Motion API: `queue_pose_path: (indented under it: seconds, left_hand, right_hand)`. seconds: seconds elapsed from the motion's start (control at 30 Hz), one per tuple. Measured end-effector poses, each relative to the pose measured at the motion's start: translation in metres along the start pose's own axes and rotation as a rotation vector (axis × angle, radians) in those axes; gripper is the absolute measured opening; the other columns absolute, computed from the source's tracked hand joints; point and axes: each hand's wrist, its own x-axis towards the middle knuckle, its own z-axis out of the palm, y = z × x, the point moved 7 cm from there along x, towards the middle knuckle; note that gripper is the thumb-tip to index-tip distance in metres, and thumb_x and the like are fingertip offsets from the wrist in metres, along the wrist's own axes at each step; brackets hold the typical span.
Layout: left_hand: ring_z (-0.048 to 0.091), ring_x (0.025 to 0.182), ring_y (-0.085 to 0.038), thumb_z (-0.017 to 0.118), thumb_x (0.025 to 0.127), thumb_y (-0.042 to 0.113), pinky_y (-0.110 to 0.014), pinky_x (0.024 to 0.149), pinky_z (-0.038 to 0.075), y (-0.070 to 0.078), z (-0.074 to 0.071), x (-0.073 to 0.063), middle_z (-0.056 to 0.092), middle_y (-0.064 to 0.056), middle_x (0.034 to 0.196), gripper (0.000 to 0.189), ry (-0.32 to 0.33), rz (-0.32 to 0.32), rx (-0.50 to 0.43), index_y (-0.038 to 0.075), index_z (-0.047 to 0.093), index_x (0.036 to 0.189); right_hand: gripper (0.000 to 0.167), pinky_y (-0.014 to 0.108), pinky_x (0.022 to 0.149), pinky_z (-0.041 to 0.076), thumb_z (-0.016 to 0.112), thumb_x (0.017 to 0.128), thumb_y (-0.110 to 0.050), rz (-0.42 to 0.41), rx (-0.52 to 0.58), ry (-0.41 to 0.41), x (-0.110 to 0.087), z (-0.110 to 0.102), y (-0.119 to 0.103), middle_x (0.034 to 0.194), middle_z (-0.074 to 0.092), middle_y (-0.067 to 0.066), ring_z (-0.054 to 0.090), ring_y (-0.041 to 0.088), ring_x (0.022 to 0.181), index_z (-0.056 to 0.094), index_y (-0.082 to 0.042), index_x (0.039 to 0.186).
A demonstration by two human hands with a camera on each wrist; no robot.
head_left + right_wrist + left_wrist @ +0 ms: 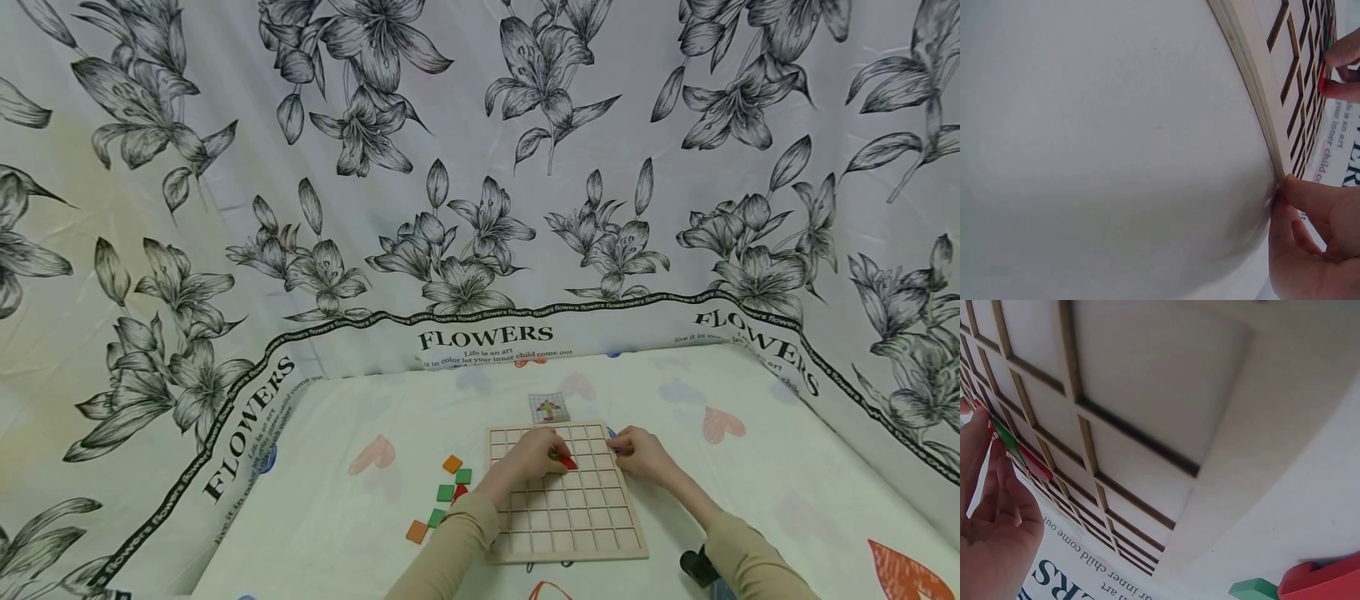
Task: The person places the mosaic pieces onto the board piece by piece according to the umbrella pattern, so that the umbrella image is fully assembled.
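Note:
A wooden grid board [566, 500] lies on the cloth, its squares marked off by raised strips. Over its upper middle, my left hand [534, 454] pinches at a red tile [568, 462]. In the left wrist view, a green tile [1007, 436] and a rounded red tile [1036, 464] sit beside those fingers on the grid; the fingers partly hide them. My right hand [637, 452] is at the board's upper right edge. The right wrist view shows its thumb and finger [1279, 219] pinching the board's rim [1260, 100]. A bit of blue shows by those fingertips in the head view.
A small card with a coloured pattern [549, 407] lies just beyond the board. Left of the board are loose green tiles [446, 492], orange tiles [417, 531] and a red piece [461, 492]. A dark object [699, 568] sits near the right sleeve. Flower-printed curtains [480, 250] surround the table.

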Motion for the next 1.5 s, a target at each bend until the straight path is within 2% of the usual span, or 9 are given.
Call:
queue_pose_path:
  seconds: [0.17,0.4,0.57,0.77,0.97,1.17,1.33,1.5]
  left_hand:
    - [0.06,0.086,-0.011,0.073,0.083,0.016,-0.016,0.073,0.046,-0.003,-0.004,-0.006,0.067,-0.001,0.095,0.017,0.003,-0.003,-0.059,0.009,0.073,0.099]
    - [0.061,0.088,-0.015,0.066,0.088,0.012,-0.019,0.071,0.047,-0.022,-0.016,-0.019,0.068,-0.006,0.101,0.019,0.02,-0.054,-0.255,0.007,0.07,0.105]
    - [0.063,0.09,-0.023,0.063,0.09,0.011,-0.023,0.073,0.05,-0.035,-0.038,-0.028,0.069,-0.012,0.104,0.021,0.073,-0.063,-0.375,0.001,0.069,0.108]
    - [0.065,0.095,-0.029,0.061,0.092,0.013,-0.029,0.076,0.052,-0.059,-0.06,-0.042,0.068,-0.015,0.109,0.025,0.089,-0.113,-0.463,0.0,0.067,0.112]
    - [0.064,0.099,-0.029,0.059,0.093,0.014,-0.036,0.084,0.052,-0.095,-0.073,-0.065,0.067,-0.015,0.114,0.027,0.117,-0.159,-0.495,-0.001,0.065,0.114]
    - [0.061,0.11,-0.031,0.056,0.094,0.01,-0.041,0.092,0.05,-0.128,-0.08,-0.094,0.064,-0.014,0.121,0.027,0.087,-0.254,-0.512,0.002,0.064,0.118]
    - [0.059,0.111,-0.033,0.056,0.093,0.005,-0.045,0.093,0.048,-0.144,-0.08,-0.115,0.063,-0.018,0.122,0.026,0.054,-0.307,-0.517,0.001,0.064,0.117]
    - [0.059,0.108,-0.03,0.058,0.091,0.004,-0.043,0.089,0.048,-0.153,-0.069,-0.125,0.064,-0.017,0.121,0.026,-0.005,-0.347,-0.522,0.002,0.065,0.116]
  right_hand:
    - [0.031,0.03,0.066,0.048,0.064,0.076,0.008,0.002,0.014,-0.006,0.0,0.001,0.0,0.101,0.061,0.018,0.06,0.028,0.087,0.066,0.012,0.107]
    - [0.032,0.033,0.068,0.051,0.065,0.076,0.007,-0.002,0.023,-0.014,-0.001,0.001,-0.002,0.102,0.061,0.02,0.061,0.031,0.089,0.065,0.013,0.108]
    - [0.031,0.03,0.067,0.05,0.064,0.078,0.007,-0.014,0.028,-0.016,-0.002,-0.001,-0.002,0.102,0.061,0.02,0.061,0.031,0.088,0.065,0.013,0.108]
    - [0.031,0.029,0.066,0.048,0.064,0.078,0.006,-0.01,0.018,-0.01,-0.001,-0.001,-0.002,0.101,0.061,0.019,0.06,0.029,0.087,0.065,0.013,0.108]
    - [0.032,0.03,0.067,0.049,0.065,0.077,0.007,-0.007,0.021,-0.008,-0.001,-0.001,-0.001,0.1,0.061,0.019,0.061,0.029,0.087,0.065,0.013,0.108]
    - [0.031,0.032,0.069,0.051,0.065,0.076,0.006,-0.017,0.015,-0.007,0.0,0.0,-0.001,0.1,0.061,0.02,0.062,0.031,0.087,0.066,0.012,0.106]
    - [0.031,0.032,0.068,0.051,0.065,0.075,0.007,-0.016,0.01,-0.003,0.0,-0.002,-0.003,0.099,0.062,0.019,0.061,0.03,0.087,0.066,0.013,0.106]
    - [0.031,0.031,0.067,0.05,0.065,0.076,0.007,-0.011,0.008,-0.005,-0.001,-0.003,-0.003,0.1,0.062,0.019,0.062,0.029,0.086,0.066,0.012,0.106]
